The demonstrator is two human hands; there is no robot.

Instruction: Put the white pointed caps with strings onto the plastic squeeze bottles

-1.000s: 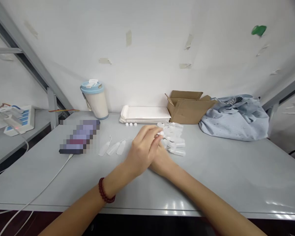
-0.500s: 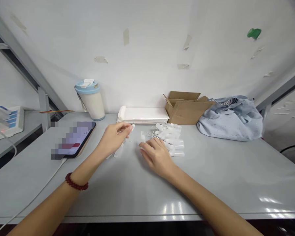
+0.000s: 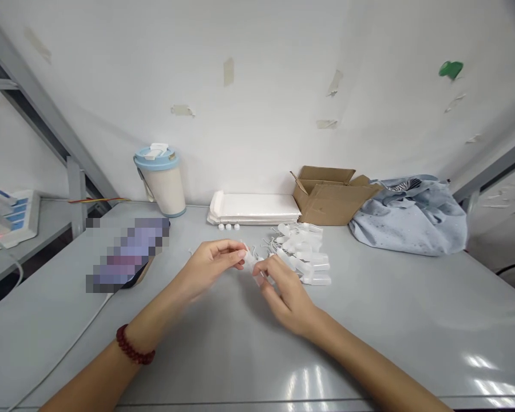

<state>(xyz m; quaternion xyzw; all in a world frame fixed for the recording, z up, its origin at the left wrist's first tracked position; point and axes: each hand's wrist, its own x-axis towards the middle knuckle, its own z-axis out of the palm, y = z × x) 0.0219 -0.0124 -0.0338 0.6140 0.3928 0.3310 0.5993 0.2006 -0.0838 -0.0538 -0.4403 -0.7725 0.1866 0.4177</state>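
Over the middle of the table, my left hand (image 3: 217,264) and my right hand (image 3: 285,292) meet at a small translucent plastic bottle (image 3: 249,263). Left thumb and fingertips pinch its upper end, while my right fingers close around its lower part. Fingers hide much of it. Just right of my right hand lies a pile of similar translucent bottles (image 3: 311,256), several with thin bent metal needle tips pointing left. Beyond my left hand, three small white caps (image 3: 229,227) stand in a row.
A stack of white padded envelopes (image 3: 257,203) lies against the wall, beside an open cardboard box (image 3: 332,203) and a grey-blue cloth bag (image 3: 412,220). To the left are a blue-lidded cup (image 3: 165,183), a phone (image 3: 133,252) on a white cable, and a power strip (image 3: 23,214).
My left hand has moved right and slightly down, and the white cap in its fingertips is gone from them. Both hands have come together on one bottle. The row of caps is now visible.
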